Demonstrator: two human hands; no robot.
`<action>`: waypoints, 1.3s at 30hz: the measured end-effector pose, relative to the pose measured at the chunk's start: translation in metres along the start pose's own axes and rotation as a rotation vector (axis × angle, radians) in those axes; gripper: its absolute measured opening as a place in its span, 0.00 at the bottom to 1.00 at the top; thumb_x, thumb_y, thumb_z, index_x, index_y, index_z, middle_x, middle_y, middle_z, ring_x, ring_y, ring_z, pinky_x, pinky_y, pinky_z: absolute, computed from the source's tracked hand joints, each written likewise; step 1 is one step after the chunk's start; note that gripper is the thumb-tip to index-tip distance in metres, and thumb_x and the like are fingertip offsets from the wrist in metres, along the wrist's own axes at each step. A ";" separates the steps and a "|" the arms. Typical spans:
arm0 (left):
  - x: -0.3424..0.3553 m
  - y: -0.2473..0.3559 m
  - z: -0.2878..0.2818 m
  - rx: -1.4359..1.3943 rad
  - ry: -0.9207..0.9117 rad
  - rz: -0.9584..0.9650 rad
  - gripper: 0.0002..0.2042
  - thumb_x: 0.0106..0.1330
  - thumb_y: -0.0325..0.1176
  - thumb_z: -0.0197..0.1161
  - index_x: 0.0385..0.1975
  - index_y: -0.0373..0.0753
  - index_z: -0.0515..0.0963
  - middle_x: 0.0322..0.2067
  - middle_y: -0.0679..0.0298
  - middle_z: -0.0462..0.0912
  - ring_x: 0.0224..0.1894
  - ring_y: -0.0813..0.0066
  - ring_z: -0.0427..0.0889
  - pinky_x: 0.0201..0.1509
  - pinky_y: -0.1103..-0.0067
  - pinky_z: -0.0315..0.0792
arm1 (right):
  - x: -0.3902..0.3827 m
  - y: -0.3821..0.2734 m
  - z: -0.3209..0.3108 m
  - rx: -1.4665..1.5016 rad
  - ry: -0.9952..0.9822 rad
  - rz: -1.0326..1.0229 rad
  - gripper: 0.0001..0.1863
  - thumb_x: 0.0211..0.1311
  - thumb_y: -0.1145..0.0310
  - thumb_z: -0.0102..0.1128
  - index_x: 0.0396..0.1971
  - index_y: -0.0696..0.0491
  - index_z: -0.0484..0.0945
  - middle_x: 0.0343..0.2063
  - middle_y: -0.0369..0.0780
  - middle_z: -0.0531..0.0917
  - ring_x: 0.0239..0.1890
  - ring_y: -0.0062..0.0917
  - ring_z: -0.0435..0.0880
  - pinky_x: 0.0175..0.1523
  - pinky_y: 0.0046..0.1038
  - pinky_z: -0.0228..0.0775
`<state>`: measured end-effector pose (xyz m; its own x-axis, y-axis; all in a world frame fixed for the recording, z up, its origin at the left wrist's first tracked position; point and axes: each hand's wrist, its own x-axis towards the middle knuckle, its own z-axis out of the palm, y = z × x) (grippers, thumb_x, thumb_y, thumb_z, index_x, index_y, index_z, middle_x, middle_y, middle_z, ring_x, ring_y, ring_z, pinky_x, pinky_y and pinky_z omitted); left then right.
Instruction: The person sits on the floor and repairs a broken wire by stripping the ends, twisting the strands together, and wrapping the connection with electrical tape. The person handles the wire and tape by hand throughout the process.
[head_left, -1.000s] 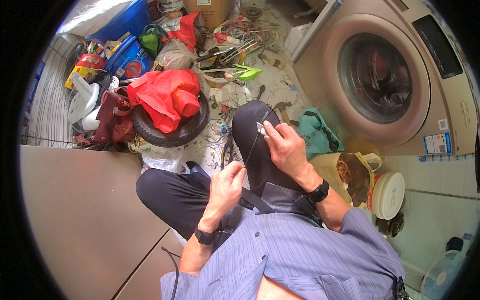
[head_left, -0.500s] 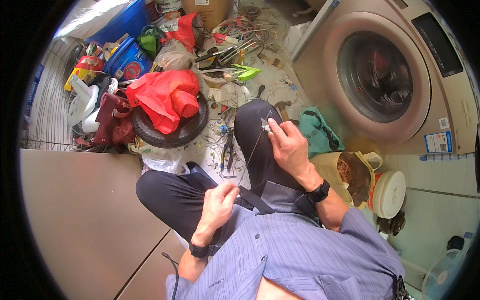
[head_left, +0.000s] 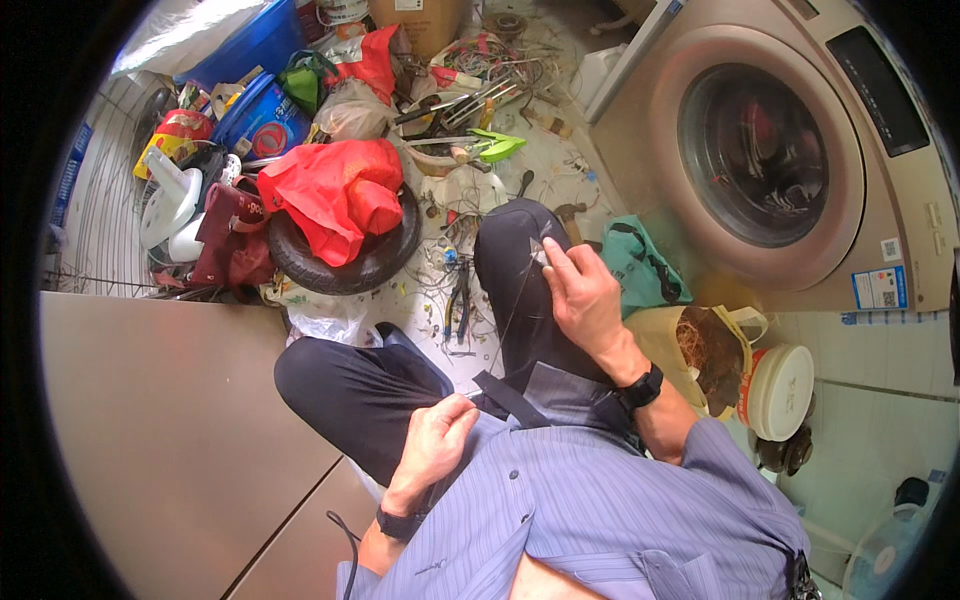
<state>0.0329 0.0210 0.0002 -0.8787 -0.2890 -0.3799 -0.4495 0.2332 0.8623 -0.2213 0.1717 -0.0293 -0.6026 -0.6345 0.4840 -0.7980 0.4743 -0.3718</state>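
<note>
My right hand (head_left: pixel 583 298) rests over my right knee, its thumb and fingers pinched on a small flat grey pointed piece (head_left: pixel 538 254) that looks like a blade. From that piece a thin dark wire (head_left: pixel 510 312) slants down toward my lap. Low at the left, in front of my lap, my left hand (head_left: pixel 437 432) is closed in a pinch, with a short pale end showing beside its fingertips. The wire's lower stretch is faint, but it runs toward this hand. On the floor left of my knee lie pliers (head_left: pixel 459 303) among wire scraps.
A red bag (head_left: pixel 340 195) covers a black tyre (head_left: pixel 300 275) at the left. Beyond are a blue tub (head_left: pixel 262 120) and tangled wires (head_left: pixel 500 62). To the right stand a washing machine (head_left: pixel 650 200), a green bag (head_left: pixel 640 270), a yellow bag (head_left: pixel 665 350) and a white-lidded bucket (head_left: pixel 785 390).
My left hand has drawn slightly down and away from the knee, widening the gap to my right hand. The right hand keeps its place on the knee, and the view has shifted a little.
</note>
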 end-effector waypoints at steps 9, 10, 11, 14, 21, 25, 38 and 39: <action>-0.029 -0.007 -0.013 0.062 -0.038 -0.003 0.05 0.66 0.28 0.65 0.34 0.33 0.81 0.25 0.49 0.81 0.27 0.52 0.84 0.32 0.69 0.74 | -0.001 0.006 -0.003 0.005 0.010 0.035 0.21 0.61 0.72 0.69 0.56 0.54 0.82 0.34 0.41 0.76 0.35 0.37 0.80 0.38 0.36 0.75; -0.033 -0.006 -0.015 0.070 -0.047 -0.017 0.05 0.66 0.28 0.65 0.34 0.33 0.81 0.25 0.49 0.81 0.27 0.52 0.84 0.32 0.69 0.74 | -0.001 0.005 -0.003 0.004 0.007 0.045 0.21 0.61 0.72 0.69 0.56 0.54 0.82 0.34 0.41 0.76 0.35 0.37 0.80 0.38 0.36 0.75; -0.036 -0.005 -0.016 0.085 -0.059 -0.040 0.05 0.66 0.28 0.65 0.34 0.33 0.81 0.25 0.49 0.81 0.27 0.52 0.85 0.31 0.69 0.74 | -0.002 0.005 -0.002 0.001 0.004 0.052 0.21 0.61 0.72 0.69 0.56 0.54 0.82 0.34 0.41 0.76 0.35 0.37 0.80 0.38 0.36 0.75; -0.044 -0.003 -0.020 0.077 -0.029 -0.024 0.04 0.67 0.28 0.65 0.34 0.33 0.81 0.24 0.48 0.81 0.26 0.52 0.84 0.31 0.70 0.74 | -0.001 0.005 -0.002 -0.001 0.005 0.054 0.21 0.61 0.72 0.69 0.55 0.54 0.82 0.34 0.41 0.76 0.35 0.37 0.80 0.38 0.36 0.75; -0.057 0.001 -0.019 0.141 0.015 -0.028 0.04 0.66 0.28 0.66 0.33 0.34 0.81 0.24 0.47 0.80 0.26 0.47 0.83 0.29 0.68 0.74 | -0.001 0.002 -0.004 -0.008 -0.016 0.059 0.20 0.62 0.71 0.69 0.55 0.53 0.82 0.33 0.40 0.76 0.35 0.36 0.80 0.38 0.36 0.76; -0.061 0.001 -0.019 0.179 -0.027 -0.011 0.05 0.66 0.29 0.66 0.33 0.35 0.81 0.25 0.46 0.81 0.28 0.46 0.84 0.30 0.68 0.75 | -0.002 0.000 -0.004 -0.025 -0.013 0.052 0.20 0.62 0.71 0.68 0.55 0.53 0.82 0.33 0.41 0.76 0.35 0.36 0.80 0.38 0.37 0.76; -0.065 -0.005 -0.021 0.206 0.028 -0.006 0.05 0.68 0.29 0.64 0.34 0.34 0.81 0.27 0.46 0.83 0.31 0.46 0.86 0.34 0.66 0.77 | -0.001 0.002 -0.003 -0.015 0.006 0.059 0.19 0.63 0.71 0.68 0.55 0.54 0.82 0.34 0.41 0.77 0.35 0.37 0.80 0.38 0.37 0.76; -0.060 -0.006 -0.022 0.232 0.047 -0.009 0.05 0.68 0.29 0.63 0.34 0.34 0.81 0.27 0.46 0.83 0.31 0.46 0.86 0.34 0.66 0.77 | -0.001 0.003 -0.003 -0.004 0.012 0.072 0.19 0.64 0.71 0.67 0.55 0.54 0.82 0.34 0.41 0.77 0.35 0.38 0.81 0.38 0.37 0.76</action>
<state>0.0918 0.0171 0.0254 -0.8686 -0.3334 -0.3667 -0.4869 0.4363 0.7567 -0.2231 0.1753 -0.0283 -0.6585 -0.5916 0.4652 -0.7526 0.5212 -0.4024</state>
